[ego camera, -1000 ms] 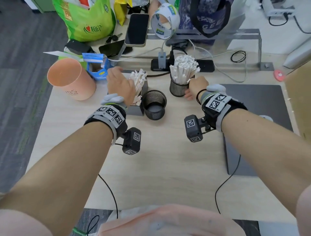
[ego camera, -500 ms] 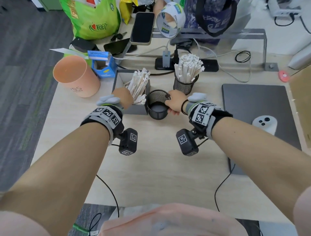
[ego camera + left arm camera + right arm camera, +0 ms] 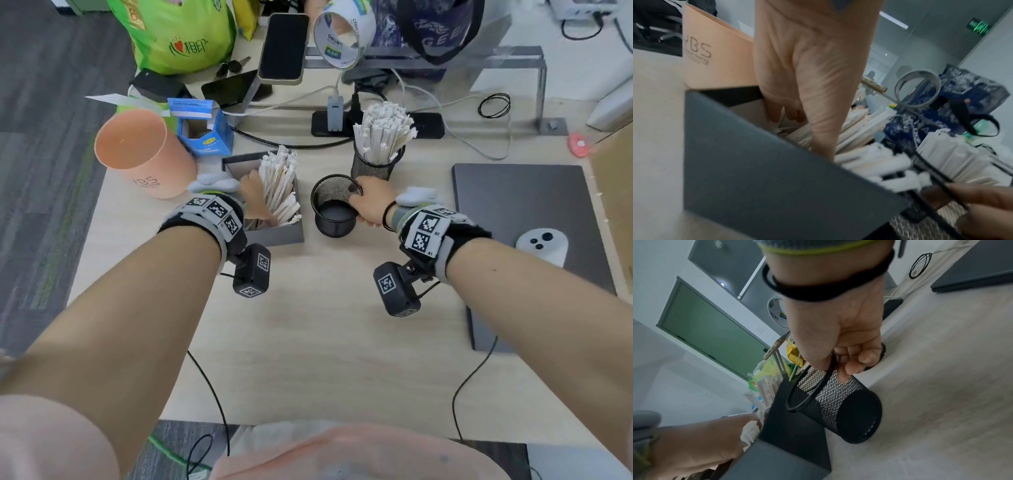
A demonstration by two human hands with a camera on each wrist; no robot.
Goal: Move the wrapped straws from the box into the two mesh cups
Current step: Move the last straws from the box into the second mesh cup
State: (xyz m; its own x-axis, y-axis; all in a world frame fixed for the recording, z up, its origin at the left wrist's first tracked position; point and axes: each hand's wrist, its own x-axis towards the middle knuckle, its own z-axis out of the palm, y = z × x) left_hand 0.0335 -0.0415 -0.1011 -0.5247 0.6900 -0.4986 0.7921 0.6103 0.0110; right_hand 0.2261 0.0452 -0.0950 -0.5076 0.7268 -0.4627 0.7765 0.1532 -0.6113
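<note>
Beside the grey box (image 3: 274, 236), your right hand (image 3: 371, 202) pinches the rim of the empty mesh cup (image 3: 334, 207), thumb inside and fingers curled outside. Your left hand (image 3: 253, 198) is down in the box against the wrapped straws (image 3: 279, 185); whether its fingers have closed on any, you cannot tell. The far mesh cup (image 3: 376, 164) already stands packed full. Roughly half seems done: the box's remaining bundle still has to go into the near cup.

Both bare forearms extend forward, wrists banded. The left hand (image 3: 255, 200) points downward, fingers (image 3: 777, 113) loosely curled, thumb extended. The right hand (image 3: 371, 202) pinches with thumb (image 3: 824, 360) above curled fingers (image 3: 853, 366).
</note>
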